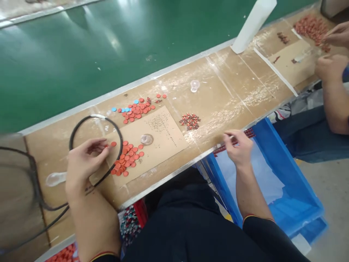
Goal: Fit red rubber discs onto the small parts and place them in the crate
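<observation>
My left hand is closed above the table's left part, thumb and fingers brought together. At its fingertips shows a small round red disc. Beside it, a heap of such red discs lies on a cardboard sheet, with a small clear round dish and scattered tiny dark pieces. My right hand is pinched over the table's front edge, by the blue crate; anything between its fingertips is too small to make out. Rows of small dark red pieces lie at the crate's near end.
A black cable loop rises around my left wrist. Red and blue discs and a pile of red-brown pieces lie on the table. A white upright piece stands behind. A co-worker's hands are at the right. A green belt runs behind.
</observation>
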The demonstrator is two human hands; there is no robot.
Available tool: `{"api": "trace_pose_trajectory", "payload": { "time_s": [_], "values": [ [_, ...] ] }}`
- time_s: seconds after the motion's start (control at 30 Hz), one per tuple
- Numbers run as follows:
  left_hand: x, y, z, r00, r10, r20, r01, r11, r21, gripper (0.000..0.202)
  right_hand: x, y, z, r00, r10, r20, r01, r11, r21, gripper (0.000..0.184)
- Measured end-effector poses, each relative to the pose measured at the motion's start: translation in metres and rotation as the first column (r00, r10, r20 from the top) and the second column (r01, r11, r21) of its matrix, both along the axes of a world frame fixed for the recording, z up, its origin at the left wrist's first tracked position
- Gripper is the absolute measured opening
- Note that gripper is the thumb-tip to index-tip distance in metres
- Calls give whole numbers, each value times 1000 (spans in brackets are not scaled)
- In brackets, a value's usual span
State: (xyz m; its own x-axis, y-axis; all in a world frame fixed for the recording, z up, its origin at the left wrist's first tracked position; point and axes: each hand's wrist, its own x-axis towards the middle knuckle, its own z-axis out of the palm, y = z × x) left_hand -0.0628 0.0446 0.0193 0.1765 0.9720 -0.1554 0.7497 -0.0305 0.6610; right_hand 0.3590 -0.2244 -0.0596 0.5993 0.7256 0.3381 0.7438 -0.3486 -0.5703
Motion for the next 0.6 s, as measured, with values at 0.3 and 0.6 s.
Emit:
{"api": "trace_pose_trajectory", "payload": {
  "time_s": [0.3, 0.6],
  "values": [
    [-17, 5, -16, 972, -94, 215, 97, 995, -5, 52, -20, 107, 15, 968, 251, -16, -246, 934, -260, 26],
    [-11, 0, -12, 970, -162, 180, 134, 978, 158, 38, -17, 118, 11, 951, 295, -95, -309, 923, -228, 23]
  ]
}}
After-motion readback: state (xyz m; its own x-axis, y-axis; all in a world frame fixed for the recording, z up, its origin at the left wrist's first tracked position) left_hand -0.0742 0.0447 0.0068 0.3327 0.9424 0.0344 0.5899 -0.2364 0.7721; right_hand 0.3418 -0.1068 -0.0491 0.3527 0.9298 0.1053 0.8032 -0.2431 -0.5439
